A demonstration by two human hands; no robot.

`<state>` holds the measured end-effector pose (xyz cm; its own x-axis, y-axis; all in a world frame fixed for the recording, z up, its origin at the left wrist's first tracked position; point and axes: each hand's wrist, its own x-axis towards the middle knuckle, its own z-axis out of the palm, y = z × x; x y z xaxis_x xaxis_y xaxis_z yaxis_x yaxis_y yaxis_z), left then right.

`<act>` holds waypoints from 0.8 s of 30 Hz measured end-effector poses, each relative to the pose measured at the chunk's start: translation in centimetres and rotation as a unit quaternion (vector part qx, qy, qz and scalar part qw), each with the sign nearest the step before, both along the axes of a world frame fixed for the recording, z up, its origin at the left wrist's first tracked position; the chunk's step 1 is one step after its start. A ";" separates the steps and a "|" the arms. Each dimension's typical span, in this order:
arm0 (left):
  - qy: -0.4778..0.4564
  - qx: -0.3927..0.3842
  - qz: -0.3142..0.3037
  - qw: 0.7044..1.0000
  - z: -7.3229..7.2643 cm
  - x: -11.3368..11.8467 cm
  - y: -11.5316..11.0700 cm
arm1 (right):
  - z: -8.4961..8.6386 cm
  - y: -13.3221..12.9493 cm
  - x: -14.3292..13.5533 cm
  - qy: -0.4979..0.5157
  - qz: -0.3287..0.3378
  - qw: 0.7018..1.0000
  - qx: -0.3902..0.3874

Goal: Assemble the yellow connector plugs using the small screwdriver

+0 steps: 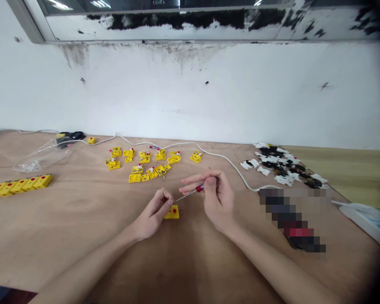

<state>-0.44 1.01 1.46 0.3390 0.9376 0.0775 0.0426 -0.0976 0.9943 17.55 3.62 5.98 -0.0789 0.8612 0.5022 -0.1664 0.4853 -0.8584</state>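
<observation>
In my right hand (219, 200) is a small screwdriver (200, 188) with a red handle, held between the thumb and fingers. Its thin shaft slants down to the left, so the tip comes close to the fingertips of my left hand (153, 213). Those left fingers are pinched together; what sits between them is too small to make out. Just under them a yellow plug-like block (173, 212) with a red dot lies on the table, its metal prongs pointing right. My left thumb covers part of it.
Several opened yellow housings (145, 157) with white and red parts lie further back. A row of closed yellow blocks (22, 185) is at left, near a clear plastic bag (34, 164). A white cable (234, 166) crosses the table. Black and white scraps (281, 164) lie at right.
</observation>
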 end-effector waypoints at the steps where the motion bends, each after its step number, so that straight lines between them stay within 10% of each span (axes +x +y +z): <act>1: 0.003 0.006 -0.002 1.000 0.1 0.0 0.0 | 0.0 0.0 0.0 -0.002 -0.003 1.000 0.002; 24: -0.052 -0.041 0.017 0.998 -0.7 0.0 -0.2 | -0.1 0.2 0.3 -0.054 -0.045 0.997 0.041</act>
<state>-0.41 0.79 0.76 0.3006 0.9532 0.0336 -0.0586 -0.0167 0.9981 17.89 3.85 5.92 -0.0601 0.8234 0.5643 -0.0275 0.5637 -0.8255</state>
